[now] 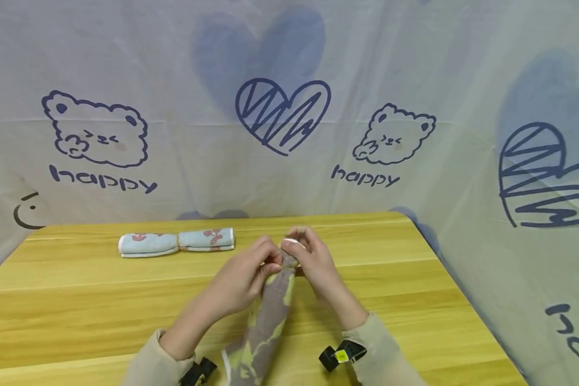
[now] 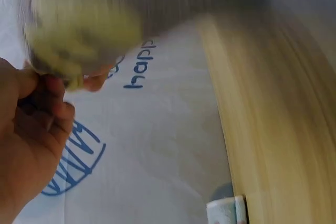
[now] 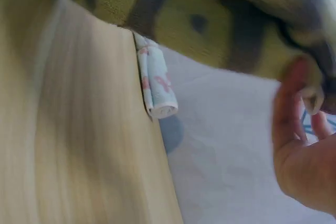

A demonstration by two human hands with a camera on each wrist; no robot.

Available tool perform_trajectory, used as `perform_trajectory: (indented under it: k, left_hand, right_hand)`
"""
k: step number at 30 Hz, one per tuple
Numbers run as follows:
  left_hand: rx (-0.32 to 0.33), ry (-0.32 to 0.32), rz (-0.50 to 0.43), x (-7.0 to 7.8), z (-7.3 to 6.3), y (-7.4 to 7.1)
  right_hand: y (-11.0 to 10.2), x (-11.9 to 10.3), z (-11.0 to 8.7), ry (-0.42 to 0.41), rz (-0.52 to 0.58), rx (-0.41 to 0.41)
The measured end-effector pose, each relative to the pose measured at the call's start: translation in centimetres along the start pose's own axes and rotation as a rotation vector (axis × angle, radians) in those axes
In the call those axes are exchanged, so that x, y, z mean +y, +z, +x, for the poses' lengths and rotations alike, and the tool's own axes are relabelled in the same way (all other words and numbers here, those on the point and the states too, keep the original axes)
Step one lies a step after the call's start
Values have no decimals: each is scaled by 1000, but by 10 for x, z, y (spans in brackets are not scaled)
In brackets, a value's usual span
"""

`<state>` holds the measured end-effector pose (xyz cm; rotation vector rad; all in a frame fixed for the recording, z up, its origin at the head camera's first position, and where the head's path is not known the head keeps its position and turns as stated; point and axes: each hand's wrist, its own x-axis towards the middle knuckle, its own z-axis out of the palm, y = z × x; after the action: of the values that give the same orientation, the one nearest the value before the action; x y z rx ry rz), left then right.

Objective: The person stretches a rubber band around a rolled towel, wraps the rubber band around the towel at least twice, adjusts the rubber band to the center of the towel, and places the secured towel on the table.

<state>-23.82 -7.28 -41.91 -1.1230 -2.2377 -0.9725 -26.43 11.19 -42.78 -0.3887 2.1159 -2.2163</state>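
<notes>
A grey-brown and yellow patterned towel [image 1: 275,300], rolled long, slants from the front edge of the head view up to both hands. It is drawn in narrow near its far end, where a thin band seems to circle it; fingers partly hide this spot. My left hand [image 1: 248,271] pinches at the narrowed part from the left. Around the white-edged far end, my right hand [image 1: 316,262] has its thumb and fingers curled, gripping the towel. The left wrist view shows the towel [image 2: 84,30] blurred above the left hand [image 2: 31,135]. In the right wrist view, the right hand [image 3: 304,150] holds its end.
A light blue towel roll [image 1: 149,244] with reddish figures, tied at its middle, lies near the back edge of the wooden table [image 1: 77,305]. Behind the table hangs a pale cloth [image 1: 198,177] printed with hearts and bears. Black straps with small devices [image 1: 342,355] sit on both wrists.
</notes>
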Motion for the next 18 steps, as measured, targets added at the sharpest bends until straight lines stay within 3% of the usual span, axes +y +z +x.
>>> perform_trajectory:
  k: [5,9,14,18]
  left_hand:
    - [69,27,-68,-11,-1,-4]
    - [108,-17,-81,-15,-2,-6]
    - [45,-103,-97,-11,-2,-12]
    - [72,-76,-90,-7,0,-17]
  right_hand:
    - [-9,-2,1,-95,8,-192]
    - [-16,0,1,-170,69,-266]
    - [-20,2,1,-260,25,-232]
    - [-20,2,0,-273,-14,-166]
